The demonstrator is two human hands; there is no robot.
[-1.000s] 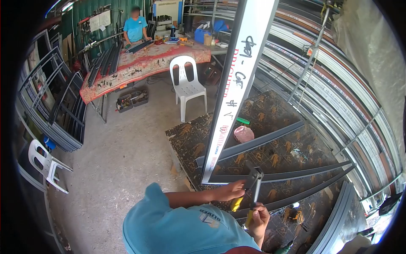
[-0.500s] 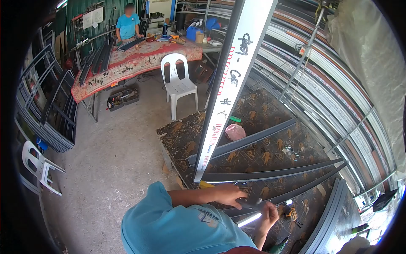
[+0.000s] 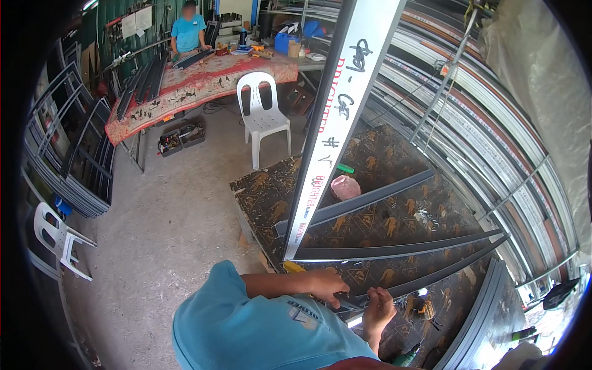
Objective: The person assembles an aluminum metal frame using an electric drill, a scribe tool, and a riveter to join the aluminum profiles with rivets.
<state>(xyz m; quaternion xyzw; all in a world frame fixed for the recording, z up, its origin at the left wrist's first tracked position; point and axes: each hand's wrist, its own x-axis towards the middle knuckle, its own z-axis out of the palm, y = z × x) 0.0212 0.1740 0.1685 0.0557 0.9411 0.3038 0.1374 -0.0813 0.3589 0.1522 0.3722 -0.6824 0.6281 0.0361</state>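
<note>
My left hand [image 3: 328, 286] is closed on the near end of a dark metal profile [image 3: 431, 275], beside a yellow object [image 3: 293, 266]. Just right of it, my right hand [image 3: 378, 308] has its fingers pinched together at the same profile; anything small between them is hidden. Further up the patterned dark worktable [image 3: 259, 188] lies another dark profile [image 3: 394, 251]. A tall white-faced profile [image 3: 330, 132] with handwriting and red print rises left of it. A yellow-and-black tool [image 3: 425, 308] and a green tool [image 3: 407, 356] are right of my right hand.
A pink object [image 3: 345, 187] and a dark bar [image 3: 370, 198] lie on the worktable. Beyond stand a white chair [image 3: 265, 114] and a red-covered table [image 3: 209, 86] with a person [image 3: 188, 32] behind it. Racked profiles [image 3: 487, 123] line the right; a toolbox [image 3: 180, 139] sits on the floor.
Both hands have moved slightly left and up, with my right hand now closer to the profile. The view has shifted a little. The person behind the far table has barely moved.
</note>
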